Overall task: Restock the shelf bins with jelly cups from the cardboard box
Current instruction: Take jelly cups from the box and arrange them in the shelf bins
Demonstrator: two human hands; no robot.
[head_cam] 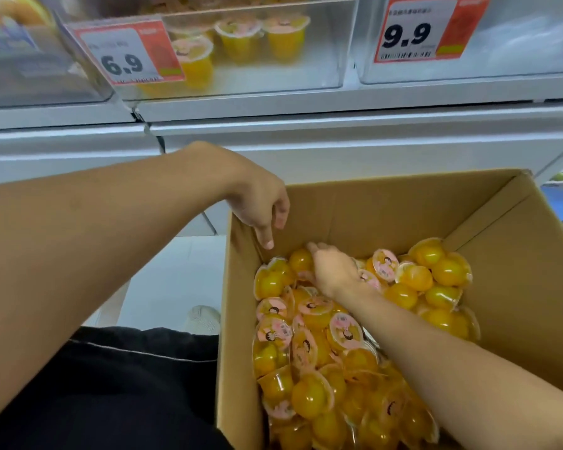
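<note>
An open cardboard box [387, 216] stands below the shelf, filled with several orange jelly cups [309, 394] with pink lids. My right hand [333, 271] reaches into the back of the pile, its fingers curled down around a jelly cup [301, 259]. My left hand [262, 207] hangs over the box's back left corner with fingers loosely pointing down and nothing in it. Above, a clear shelf bin [322, 69] holds a few of the same cups [285, 34] near its back.
A 6.9 price tag [124, 56] hangs on the middle bin's front and a 9.9 tag [416, 30] on the clear bin to the right [517, 43]. White shelf edges run below the bins. My dark-clothed knee [127, 384] and a light shoe [203, 318] lie left of the box.
</note>
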